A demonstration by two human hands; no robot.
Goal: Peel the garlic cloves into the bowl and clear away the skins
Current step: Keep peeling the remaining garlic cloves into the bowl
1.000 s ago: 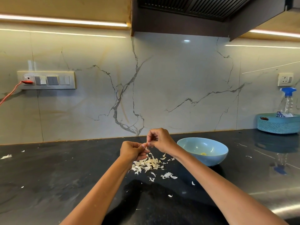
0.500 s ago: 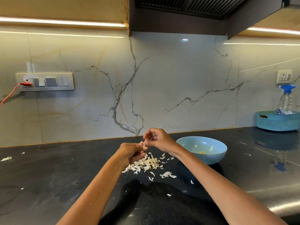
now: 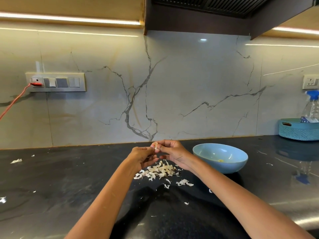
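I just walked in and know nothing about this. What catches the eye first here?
Two hands meet above the dark counter: the left hand and right hand pinch a garlic clove between them. Beneath lies a heap of pale skins, and a blue bowl sits just right of them.

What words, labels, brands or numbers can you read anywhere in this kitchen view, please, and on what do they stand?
None can be read.
The spray bottle in the basket bears a blue and white label: too blurred to read.
The switch panel and wall socket show no legible marks.
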